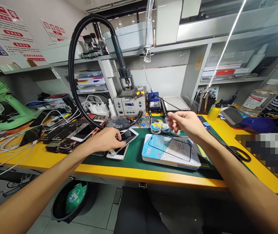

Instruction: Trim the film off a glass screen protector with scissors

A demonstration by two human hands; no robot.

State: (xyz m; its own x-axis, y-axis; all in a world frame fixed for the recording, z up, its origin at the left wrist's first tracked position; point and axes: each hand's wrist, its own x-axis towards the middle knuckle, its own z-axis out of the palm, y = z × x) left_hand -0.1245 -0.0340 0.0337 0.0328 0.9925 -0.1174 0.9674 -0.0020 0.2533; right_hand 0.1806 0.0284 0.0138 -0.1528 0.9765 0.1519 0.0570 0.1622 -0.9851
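Left hand [105,139] lies over the top white smartphone [127,137], fingers extended with the fingertips on the phone; whether it is gripping or only resting cannot be determined. This phone sits tilted on a stack of phones [117,152] near the front edge of the green work mat [135,164], toward the middle of the yellow surface [33,162]. Right hand [185,125] is raised above the mat, fingers loosely curled, partly open and holding nothing. It is just beyond and above the solder wire spools [160,127].

Risk: the tilted phone could slide off the stack if pressed unevenly, scratching or cracking its glass. The black hot-air hose [72,68] loops down behind the stack, so a wide left-arm movement could snag it. A low sweep of the right hand could upset the spools. Both forearms reach forward over the front edge of the surface, angled inward. The packaged screen protector [170,151] lies on the mat, clear of both hands.
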